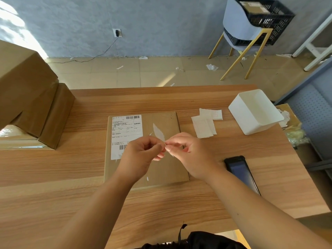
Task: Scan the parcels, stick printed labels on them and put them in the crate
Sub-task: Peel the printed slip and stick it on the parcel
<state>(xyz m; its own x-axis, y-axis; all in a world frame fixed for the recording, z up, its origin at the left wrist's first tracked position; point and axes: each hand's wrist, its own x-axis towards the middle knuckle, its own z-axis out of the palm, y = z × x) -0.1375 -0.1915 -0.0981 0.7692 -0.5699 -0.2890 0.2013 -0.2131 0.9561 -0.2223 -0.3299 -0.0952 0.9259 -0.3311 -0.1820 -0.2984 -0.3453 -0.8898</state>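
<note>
Fingers of left hand and right hand pinch a pale slip over the parcel; scanner, white bin beside.

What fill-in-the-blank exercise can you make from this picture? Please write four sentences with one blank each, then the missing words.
1. The black crate stands on a ____ with yellow legs.
2. Exactly ____ hands, the left hand and the right hand, pinch the small white label.
3. The dark handheld device lies on the table to the ____ of the flat parcel.
4. The bin near the loose labels is ____ in colour.

Missing words: chair, two, right, white.
</note>
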